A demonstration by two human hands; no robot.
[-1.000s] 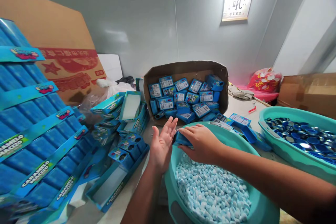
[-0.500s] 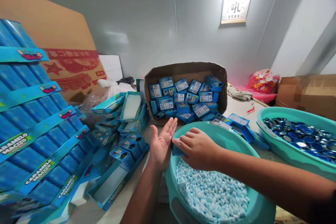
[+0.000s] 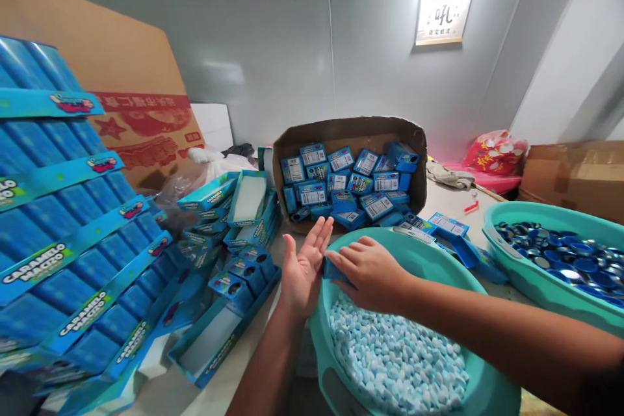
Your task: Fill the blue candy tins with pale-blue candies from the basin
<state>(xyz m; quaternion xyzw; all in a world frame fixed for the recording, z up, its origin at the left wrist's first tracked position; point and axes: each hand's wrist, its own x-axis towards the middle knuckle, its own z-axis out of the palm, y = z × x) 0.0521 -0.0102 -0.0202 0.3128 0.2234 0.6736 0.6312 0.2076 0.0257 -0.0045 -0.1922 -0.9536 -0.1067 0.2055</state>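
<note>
My right hand (image 3: 365,270) is closed around a small blue box (image 3: 334,271), mostly hidden by its fingers, over the rim of a teal tub (image 3: 455,266). Light blue and white candies (image 3: 400,351) fill the lower part of that tub. My left hand (image 3: 306,266) is held out flat, palm up and fingers stretched, at the tub's left side, close against the blue box. Left of it lies a long blue display tray (image 3: 209,344) with a few small blue boxes (image 3: 244,276) standing at its far end, round dark holes showing on them.
Behind the tub, a cardboard carton (image 3: 351,127) on its side holds many blue boxes. Another teal tub (image 3: 507,260) with shiny blue lids stands right. Filled display trays (image 3: 78,260) are stacked left, near more trays (image 3: 248,201). A large brown carton (image 3: 141,58) rises behind.
The whole view has shifted slightly, so everything appears a little farther right. Both hands keep nearly the same pose, with the blue box still in my right hand.
</note>
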